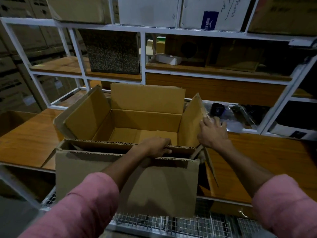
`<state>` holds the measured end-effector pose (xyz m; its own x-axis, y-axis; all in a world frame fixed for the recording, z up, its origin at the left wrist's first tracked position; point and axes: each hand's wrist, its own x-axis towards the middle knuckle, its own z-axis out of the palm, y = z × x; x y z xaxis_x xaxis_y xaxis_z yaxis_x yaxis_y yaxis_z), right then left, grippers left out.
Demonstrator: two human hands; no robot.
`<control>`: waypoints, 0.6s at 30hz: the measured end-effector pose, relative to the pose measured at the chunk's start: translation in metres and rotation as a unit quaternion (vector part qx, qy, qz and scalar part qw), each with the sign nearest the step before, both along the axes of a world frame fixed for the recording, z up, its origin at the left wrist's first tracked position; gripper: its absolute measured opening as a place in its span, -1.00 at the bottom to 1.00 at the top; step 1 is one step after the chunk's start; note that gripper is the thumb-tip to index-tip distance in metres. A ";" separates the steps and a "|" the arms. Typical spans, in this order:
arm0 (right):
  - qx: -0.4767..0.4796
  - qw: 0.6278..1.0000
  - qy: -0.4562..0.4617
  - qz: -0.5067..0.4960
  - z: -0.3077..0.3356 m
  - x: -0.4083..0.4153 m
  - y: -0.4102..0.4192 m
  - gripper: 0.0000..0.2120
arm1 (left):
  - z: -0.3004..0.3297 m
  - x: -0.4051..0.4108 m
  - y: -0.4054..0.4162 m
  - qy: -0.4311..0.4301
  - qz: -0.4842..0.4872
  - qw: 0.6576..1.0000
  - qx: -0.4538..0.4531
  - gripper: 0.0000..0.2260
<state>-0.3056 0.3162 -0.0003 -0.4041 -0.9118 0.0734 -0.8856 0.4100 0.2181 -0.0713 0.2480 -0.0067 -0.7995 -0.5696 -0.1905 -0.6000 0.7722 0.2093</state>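
Note:
An open brown cardboard box stands on the wooden worktop, empty inside, its four flaps spread. My left hand grips the near rim of the box, fingers curled over the corrugated edge. The near flap hangs down over the worktop's front. My right hand holds the upright right flap at its outer edge, thumb on the inside face. Pink sleeves cover both forearms.
A white metal rack with wooden shelves rises behind the box, holding a speckled box and cartons above. A black round object and plastic wrap lie to the right. A wire mesh shelf sits below the worktop. Stacked cartons fill the left.

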 end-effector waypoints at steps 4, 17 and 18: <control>0.013 0.999 -0.022 0.020 0.001 -0.002 0.002 -0.32 | 0.000 -0.002 0.002 -0.012 0.011 1.000 -0.003 -0.69; -0.208 0.965 -0.119 0.109 0.007 0.000 0.034 -0.53 | 0.022 -0.046 0.038 0.172 0.051 0.983 -0.047 -0.58; -0.224 0.960 -0.125 0.113 0.008 -0.005 0.038 -0.52 | 0.023 -0.058 0.043 0.189 0.042 0.978 -0.081 -0.59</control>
<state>-0.3106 0.3546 0.0081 -0.2560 -0.8777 0.4051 -0.9646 0.2046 -0.1664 -0.1291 0.2907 0.0161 -0.7450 -0.6340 0.2074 -0.5659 0.7653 0.3066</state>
